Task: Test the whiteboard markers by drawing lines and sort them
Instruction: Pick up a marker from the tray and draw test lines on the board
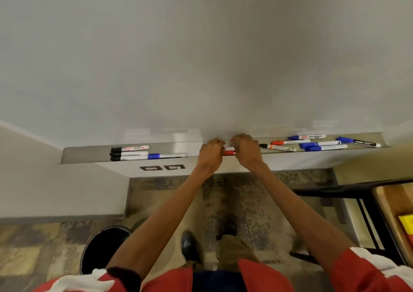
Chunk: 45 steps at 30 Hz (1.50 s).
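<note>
**Both hands on the red marker, mid-tray**

Starting nearest: two bare arms stretch forward out of red-and-white sleeves, and down by the feet on the left stands a dark bin (105, 247), probably handy for any dud pens.

Up at the ledge, the left hand (210, 152) and the right hand (245, 149) sit close together, fingers of each curled round one red marker (229, 152). It lies crosswise between them, just over the middle of the tray (89, 156). One hand at each end looks like a cap grip, one to hold the barrel and one to work the cap. Whether the cap is coming off or going on, I cannot tell; the fingers hide it.

Now the sorting. At the left of the tray lies a tidy row of markers (131, 153), three black-capped and one blue. Well apart on the right, a looser scatter of markers (317, 144), blue, red and black. Two piles kept clear of each other, likely tested against untested, though which is which is a guess.

Beyond it all, the whiteboard (201, 57) shows no drawn line in view.
</note>
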Each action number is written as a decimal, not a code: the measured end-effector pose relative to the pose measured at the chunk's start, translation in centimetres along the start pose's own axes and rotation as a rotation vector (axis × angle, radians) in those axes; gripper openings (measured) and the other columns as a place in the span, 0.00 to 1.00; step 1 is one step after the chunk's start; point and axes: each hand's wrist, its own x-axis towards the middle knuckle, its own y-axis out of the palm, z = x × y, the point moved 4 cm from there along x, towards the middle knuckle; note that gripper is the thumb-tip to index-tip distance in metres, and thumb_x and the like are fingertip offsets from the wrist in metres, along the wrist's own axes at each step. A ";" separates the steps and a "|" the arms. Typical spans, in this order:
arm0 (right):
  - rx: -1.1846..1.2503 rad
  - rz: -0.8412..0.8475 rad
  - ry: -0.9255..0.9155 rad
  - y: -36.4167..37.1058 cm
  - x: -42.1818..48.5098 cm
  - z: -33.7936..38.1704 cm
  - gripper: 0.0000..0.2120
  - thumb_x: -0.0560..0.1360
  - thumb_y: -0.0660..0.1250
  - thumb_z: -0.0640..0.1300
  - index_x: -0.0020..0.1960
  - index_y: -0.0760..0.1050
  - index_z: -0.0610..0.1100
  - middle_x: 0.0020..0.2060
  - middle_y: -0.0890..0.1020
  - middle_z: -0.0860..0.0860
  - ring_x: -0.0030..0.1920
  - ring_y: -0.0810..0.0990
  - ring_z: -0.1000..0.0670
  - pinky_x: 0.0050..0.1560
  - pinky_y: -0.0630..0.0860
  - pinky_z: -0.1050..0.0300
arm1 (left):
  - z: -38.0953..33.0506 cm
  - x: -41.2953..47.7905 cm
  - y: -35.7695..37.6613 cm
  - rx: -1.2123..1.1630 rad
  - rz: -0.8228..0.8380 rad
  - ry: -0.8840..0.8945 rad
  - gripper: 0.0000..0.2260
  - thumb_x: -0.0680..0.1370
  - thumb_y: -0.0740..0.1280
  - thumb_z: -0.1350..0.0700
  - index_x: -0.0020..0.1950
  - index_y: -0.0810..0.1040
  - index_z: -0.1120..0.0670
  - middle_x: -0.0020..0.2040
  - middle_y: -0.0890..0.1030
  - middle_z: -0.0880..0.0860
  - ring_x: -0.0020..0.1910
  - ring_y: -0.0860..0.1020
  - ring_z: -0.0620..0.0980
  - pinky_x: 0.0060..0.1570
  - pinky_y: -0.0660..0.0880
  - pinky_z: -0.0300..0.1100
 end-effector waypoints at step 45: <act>1.355 -0.271 -0.138 -15.3 -3.6 18.4 0.16 0.77 0.60 0.47 0.53 0.83 0.38 0.34 0.84 0.44 0.28 0.80 0.48 0.28 0.72 0.62 | 0.2 -9.0 -22.1 -0.263 -0.715 0.339 0.15 0.83 0.58 0.59 0.69 0.72 0.56 0.66 0.75 0.53 0.67 0.71 0.48 0.67 0.61 0.34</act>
